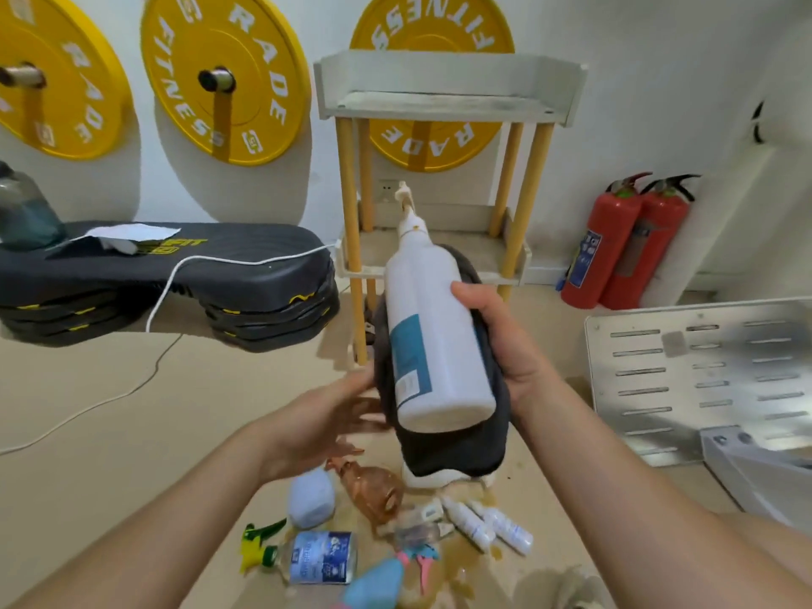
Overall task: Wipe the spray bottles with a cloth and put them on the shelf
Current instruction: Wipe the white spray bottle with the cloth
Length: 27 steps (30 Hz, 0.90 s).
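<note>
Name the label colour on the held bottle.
The label is teal-blue, on the white plastic spray bottle; head view.

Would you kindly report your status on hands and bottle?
Right hand grips white spray bottle and dark cloth. Left hand open beside cloth. Path to shelf unobstructed.

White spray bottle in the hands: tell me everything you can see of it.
The white spray bottle looks like opaque plastic, with a cream trigger nozzle and a blue label. It is held tilted, nozzle away, base toward the camera, lying on a dark grey cloth. The right hand cradles both, thumb on the bottle's side.
</note>
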Each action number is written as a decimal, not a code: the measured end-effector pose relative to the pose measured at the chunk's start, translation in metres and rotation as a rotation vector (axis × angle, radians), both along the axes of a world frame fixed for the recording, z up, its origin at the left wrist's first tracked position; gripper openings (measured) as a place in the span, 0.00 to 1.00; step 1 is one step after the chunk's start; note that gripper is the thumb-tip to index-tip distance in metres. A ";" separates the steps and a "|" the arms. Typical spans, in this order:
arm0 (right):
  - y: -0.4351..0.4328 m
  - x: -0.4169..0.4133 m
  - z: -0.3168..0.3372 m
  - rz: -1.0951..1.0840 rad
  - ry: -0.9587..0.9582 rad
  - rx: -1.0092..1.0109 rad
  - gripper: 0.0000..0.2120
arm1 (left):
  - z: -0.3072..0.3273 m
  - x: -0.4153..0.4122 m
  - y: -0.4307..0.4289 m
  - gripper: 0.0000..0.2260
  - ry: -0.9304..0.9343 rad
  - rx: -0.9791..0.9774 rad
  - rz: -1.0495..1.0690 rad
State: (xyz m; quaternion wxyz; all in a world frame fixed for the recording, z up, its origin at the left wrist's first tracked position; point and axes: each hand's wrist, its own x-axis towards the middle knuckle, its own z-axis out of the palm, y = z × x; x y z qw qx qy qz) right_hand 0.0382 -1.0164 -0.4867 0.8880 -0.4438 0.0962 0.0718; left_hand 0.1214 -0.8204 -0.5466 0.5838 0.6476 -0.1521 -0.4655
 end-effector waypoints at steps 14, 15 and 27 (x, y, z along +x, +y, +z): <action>-0.055 0.036 -0.008 0.041 0.061 -0.960 0.58 | 0.018 0.032 0.023 0.06 -0.754 0.682 -0.222; -0.050 0.038 -0.009 0.054 0.064 -1.028 0.61 | 0.023 0.033 0.022 0.05 -0.851 0.777 -0.236; 0.001 0.048 -0.047 -0.087 -0.028 -1.249 0.45 | 0.041 0.002 -0.012 0.12 -0.123 -0.292 0.320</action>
